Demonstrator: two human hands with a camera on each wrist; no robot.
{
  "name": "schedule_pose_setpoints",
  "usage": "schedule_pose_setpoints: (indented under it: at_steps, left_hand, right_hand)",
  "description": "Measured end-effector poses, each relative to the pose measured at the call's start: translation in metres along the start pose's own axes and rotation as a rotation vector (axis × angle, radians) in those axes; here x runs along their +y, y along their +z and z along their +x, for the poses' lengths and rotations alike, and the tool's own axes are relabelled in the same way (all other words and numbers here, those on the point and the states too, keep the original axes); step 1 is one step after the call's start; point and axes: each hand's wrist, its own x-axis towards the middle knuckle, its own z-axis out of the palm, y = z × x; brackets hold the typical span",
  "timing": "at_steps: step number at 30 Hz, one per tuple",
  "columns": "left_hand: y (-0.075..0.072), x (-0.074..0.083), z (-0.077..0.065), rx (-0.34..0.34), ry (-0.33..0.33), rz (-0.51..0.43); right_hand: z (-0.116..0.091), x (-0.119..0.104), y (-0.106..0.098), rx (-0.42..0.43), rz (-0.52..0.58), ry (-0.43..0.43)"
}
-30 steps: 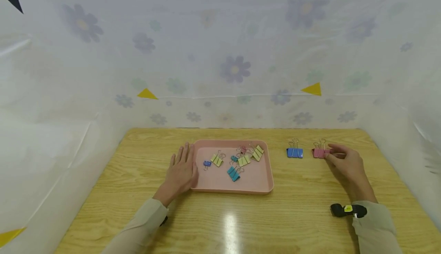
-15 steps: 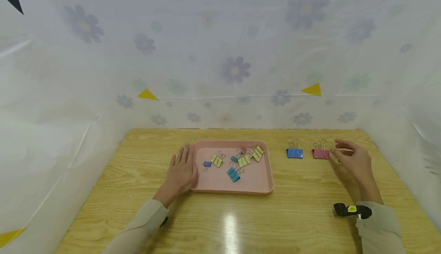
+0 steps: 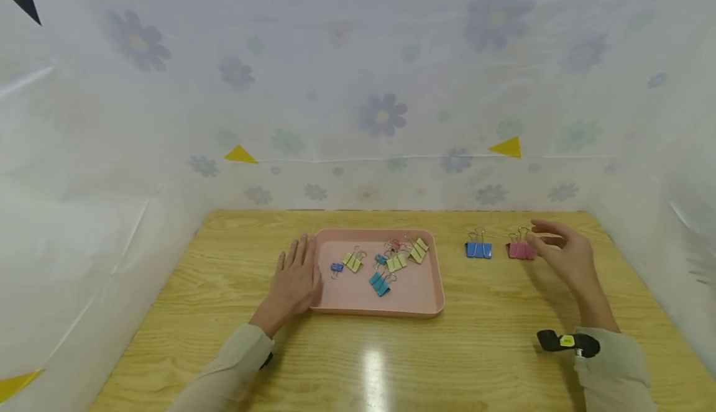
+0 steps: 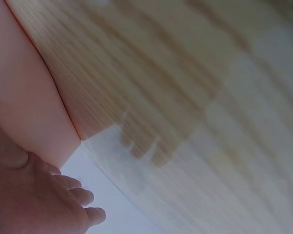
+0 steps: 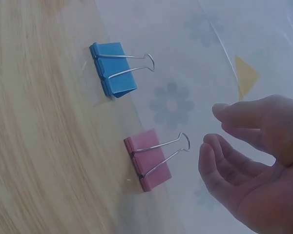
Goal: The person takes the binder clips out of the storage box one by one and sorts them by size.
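My left hand lies with straight fingers along the left wall of a pink tray. Over at the right, my right hand hovers beside a large pink binder clip, thumb and fingers apart and nothing between them. In the right wrist view a gap shows between the fingertips and the wire handles of that pink clip. Left of it stands a large blue binder clip. Inside the tray are several clips, among them a teal one, a small blue one and a yellow one.
The wooden table ends at a white flowered plastic sheet at the back and sides. A black wrist camera sits on the right sleeve. Yellow triangles hang on the sheet.
My right hand let go of the large pink clip and drew off to the right, then came back left and up near its handles. The left hand stays at the tray.
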Motion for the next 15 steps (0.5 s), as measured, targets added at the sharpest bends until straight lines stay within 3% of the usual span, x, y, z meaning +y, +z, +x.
schedule_pose_setpoints:
  at_steps: [15]
  left_hand:
    - [-0.008,0.006,-0.001,-0.018,-0.008,0.027]
  right_hand:
    - [0.000,-0.026,0.028,-0.029,0.006,-0.177]
